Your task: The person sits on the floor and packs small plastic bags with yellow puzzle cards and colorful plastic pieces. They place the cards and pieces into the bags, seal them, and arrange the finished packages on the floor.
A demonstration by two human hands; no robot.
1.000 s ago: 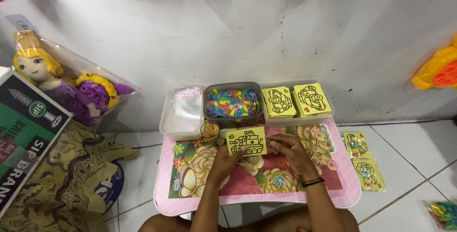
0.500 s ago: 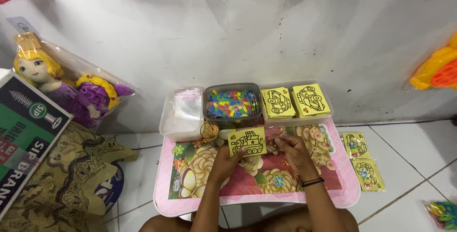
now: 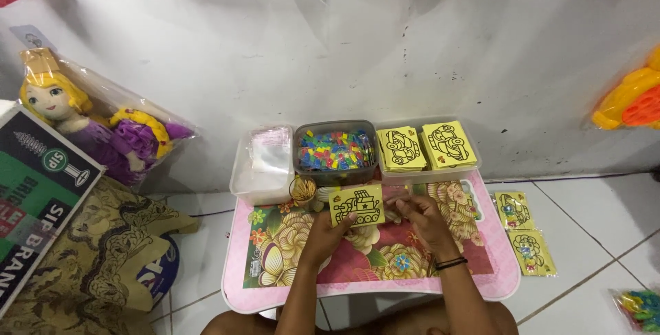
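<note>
My left hand (image 3: 328, 230) holds a yellow card with a black line drawing (image 3: 357, 204) by its lower left corner, above a small pink table with a flower pattern (image 3: 289, 252). My right hand (image 3: 418, 216) is at the card's right edge, fingers pinched together on something small that I cannot make out. A black band circles my right wrist. Just behind the card stands a grey tub of small colourful pieces (image 3: 336, 152).
A clear tub of plastic bags (image 3: 265, 163) and a tray with two stacks of yellow cards (image 3: 425, 146) flank the grey tub. A bundle of rubber bands (image 3: 303, 188) lies near. Bagged cards (image 3: 522, 232) lie on the floor right; a bagged doll (image 3: 96, 125) leans left.
My right hand has shifted slightly at the card's right edge; the card and my left hand stay almost where they were.
</note>
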